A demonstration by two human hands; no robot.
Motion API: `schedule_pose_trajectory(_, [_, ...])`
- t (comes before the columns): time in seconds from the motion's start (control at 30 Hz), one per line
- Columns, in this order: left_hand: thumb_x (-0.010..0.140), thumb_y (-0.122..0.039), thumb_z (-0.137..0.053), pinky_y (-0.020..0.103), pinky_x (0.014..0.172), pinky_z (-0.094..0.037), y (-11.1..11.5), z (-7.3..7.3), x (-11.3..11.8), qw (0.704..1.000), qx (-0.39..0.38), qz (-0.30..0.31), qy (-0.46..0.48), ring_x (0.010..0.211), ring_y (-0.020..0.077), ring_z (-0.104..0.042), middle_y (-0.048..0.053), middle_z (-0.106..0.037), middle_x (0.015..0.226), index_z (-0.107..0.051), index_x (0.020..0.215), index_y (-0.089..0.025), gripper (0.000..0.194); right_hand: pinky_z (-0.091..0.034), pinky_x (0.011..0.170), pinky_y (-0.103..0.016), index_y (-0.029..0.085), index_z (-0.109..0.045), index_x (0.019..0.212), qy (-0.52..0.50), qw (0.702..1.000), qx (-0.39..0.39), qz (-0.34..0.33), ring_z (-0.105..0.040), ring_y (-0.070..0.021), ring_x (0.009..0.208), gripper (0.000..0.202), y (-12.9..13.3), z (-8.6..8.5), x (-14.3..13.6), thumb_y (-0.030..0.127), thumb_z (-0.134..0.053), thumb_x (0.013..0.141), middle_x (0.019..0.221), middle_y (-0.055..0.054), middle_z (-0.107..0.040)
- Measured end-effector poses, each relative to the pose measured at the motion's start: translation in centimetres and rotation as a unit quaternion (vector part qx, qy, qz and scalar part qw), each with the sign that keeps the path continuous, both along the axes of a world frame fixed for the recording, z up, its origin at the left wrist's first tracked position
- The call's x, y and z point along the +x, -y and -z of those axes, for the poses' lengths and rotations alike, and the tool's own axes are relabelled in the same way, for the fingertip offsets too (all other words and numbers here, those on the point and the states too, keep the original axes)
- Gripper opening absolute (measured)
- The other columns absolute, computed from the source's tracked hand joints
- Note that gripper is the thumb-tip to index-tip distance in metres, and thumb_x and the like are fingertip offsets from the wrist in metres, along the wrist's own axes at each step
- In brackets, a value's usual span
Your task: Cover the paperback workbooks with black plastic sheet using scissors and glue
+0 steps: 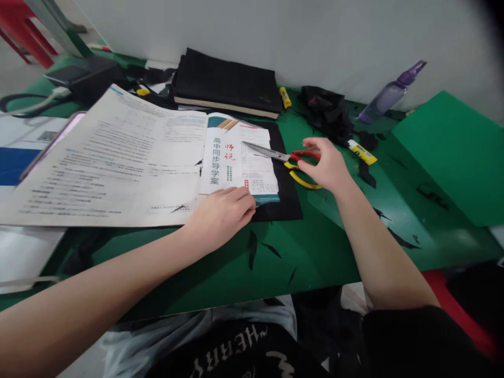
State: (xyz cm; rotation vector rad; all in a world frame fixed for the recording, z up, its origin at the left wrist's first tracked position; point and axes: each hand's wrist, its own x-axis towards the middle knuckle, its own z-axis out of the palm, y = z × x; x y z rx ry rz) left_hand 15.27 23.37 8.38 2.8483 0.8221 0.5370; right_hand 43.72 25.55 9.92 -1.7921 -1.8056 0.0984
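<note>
An open workbook [129,163] lies on the table, its printed page spread to the left. A cover flap [221,157] with Chinese lettering folds in over a sheet of black paper [289,202] at the right. My left hand [222,215] rests on the flap's lower edge, fingers together and laid down; its thumb is hidden. My right hand [328,163] is at the handles of a pair of scissors [277,155], thumb and forefinger loosely round the red loop. The yellow loop sits just below the thumb. The closed blades point left over the flap.
Behind the workbook lies a thick black-covered book [228,81]. Crumpled black material [326,110], a yellow glue stick [362,152] and a purple spray bottle [388,97] stand along the wall. A green board [452,152] is at right. Black scraps [271,250] dot the green table [315,247].
</note>
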Motion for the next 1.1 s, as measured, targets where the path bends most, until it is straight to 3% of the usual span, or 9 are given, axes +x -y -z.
schedule_pose_trajectory(0.1, [0.095,-0.02,-0.045,0.027,0.059,-0.042,-0.1,0.1,0.0,0.999,0.032,0.01,-0.004,0.069,0.0142,-0.056,0.002,-0.062,0.082,-0.06,0.08,-0.015,0.021,-0.051,0.089,-0.039,0.023,-0.06,0.111,0.007,0.998,0.023,-0.052,-0.062,-0.0208,0.1,0.03,1.2,-2.0,-1.1,0.024,-0.055,0.081,0.113,-0.006,-0.063])
schedule_pose_trajectory(0.23, [0.094,-0.02,-0.045,0.026,0.058,-0.042,-0.2,0.1,-0.1,0.998,0.058,0.023,-0.008,0.068,0.0142,-0.057,0.003,-0.062,0.082,-0.06,0.082,-0.016,0.02,-0.051,0.081,-0.036,0.023,-0.067,0.096,0.053,0.973,-0.111,-0.194,-0.064,-0.0193,0.088,0.018,3.5,-4.1,-3.3,0.024,-0.054,0.084,0.099,-0.004,-0.069])
schedule_pose_trajectory(0.3, [0.094,-0.021,-0.045,0.026,0.059,-0.042,-0.2,0.1,-0.1,0.998,0.061,0.022,-0.011,0.068,0.0142,-0.057,0.003,-0.062,0.081,-0.06,0.083,-0.016,0.02,-0.05,0.079,-0.034,0.023,-0.068,0.095,0.083,0.96,-0.15,-0.221,-0.064,-0.0187,0.089,0.019,4.7,-4.2,-4.2,0.023,-0.052,0.086,0.1,-0.003,-0.069])
schedule_pose_trajectory(0.4, [0.095,-0.021,-0.045,0.027,0.059,-0.043,-0.1,0.1,-0.1,0.998,0.058,0.016,-0.022,0.069,0.0148,-0.057,0.003,-0.062,0.081,-0.06,0.082,-0.016,0.021,-0.05,0.077,-0.035,0.023,-0.068,0.099,0.137,0.956,-0.171,-0.193,-0.063,-0.0203,0.093,0.022,6.6,-3.3,-4.9,0.025,-0.049,0.09,0.102,-0.004,-0.069])
schedule_pose_trajectory(0.5, [0.096,-0.021,-0.043,0.027,0.06,-0.042,-0.1,0.0,-0.1,0.998,0.047,0.02,-0.027,0.07,0.0154,-0.057,0.003,-0.062,0.082,-0.06,0.082,-0.015,0.022,-0.05,0.075,-0.037,0.022,-0.068,0.1,0.187,0.965,-0.122,-0.136,-0.063,-0.0234,0.097,0.025,7.9,-1.6,-4.7,0.027,-0.045,0.093,0.103,-0.006,-0.069])
schedule_pose_trajectory(0.6, [0.095,-0.021,-0.043,0.026,0.059,-0.041,0.0,0.0,-0.1,0.999,0.03,0.017,-0.015,0.069,0.015,-0.056,0.003,-0.062,0.082,-0.059,0.082,-0.015,0.022,-0.05,0.081,-0.039,0.02,-0.066,0.101,0.165,0.972,-0.088,-0.142,-0.061,-0.0235,0.098,0.021,8.3,-0.5,-4.1,0.028,-0.049,0.092,0.104,-0.008,-0.067])
schedule_pose_trajectory(0.8, [0.094,-0.02,-0.045,0.026,0.06,-0.042,0.0,0.1,-0.1,1.0,0.017,0.015,-0.004,0.068,0.014,-0.055,0.003,-0.062,0.082,-0.059,0.082,-0.016,0.019,-0.048,0.084,-0.038,0.023,-0.061,0.085,0.057,0.97,-0.132,-0.197,-0.058,-0.0205,0.095,0.006,8.0,-0.8,-3.3,0.025,-0.056,0.088,0.098,-0.004,-0.065])
schedule_pose_trajectory(1.0, [0.096,-0.019,-0.041,0.027,0.062,-0.044,-0.1,0.1,-0.1,0.999,0.034,0.031,-0.012,0.069,0.0141,-0.056,0.004,-0.061,0.083,-0.059,0.083,-0.015,0.022,-0.047,0.085,-0.037,0.023,-0.06,0.104,0.033,0.972,-0.127,-0.194,-0.058,-0.0197,0.096,0.016,8.2,-0.7,-3.7,0.025,-0.056,0.089,0.104,-0.006,-0.063])
schedule_pose_trajectory(1.1, [0.096,-0.018,-0.04,0.027,0.065,-0.046,-0.1,0.1,0.0,0.998,0.046,0.045,-0.019,0.075,0.0149,-0.056,0.005,-0.061,0.083,-0.059,0.083,-0.015,0.023,-0.048,0.082,-0.037,0.022,-0.06,0.096,0.038,0.971,-0.13,-0.199,-0.058,-0.0197,0.093,0.01,8.1,-0.4,-3.8,0.024,-0.052,0.091,0.1,-0.006,-0.062])
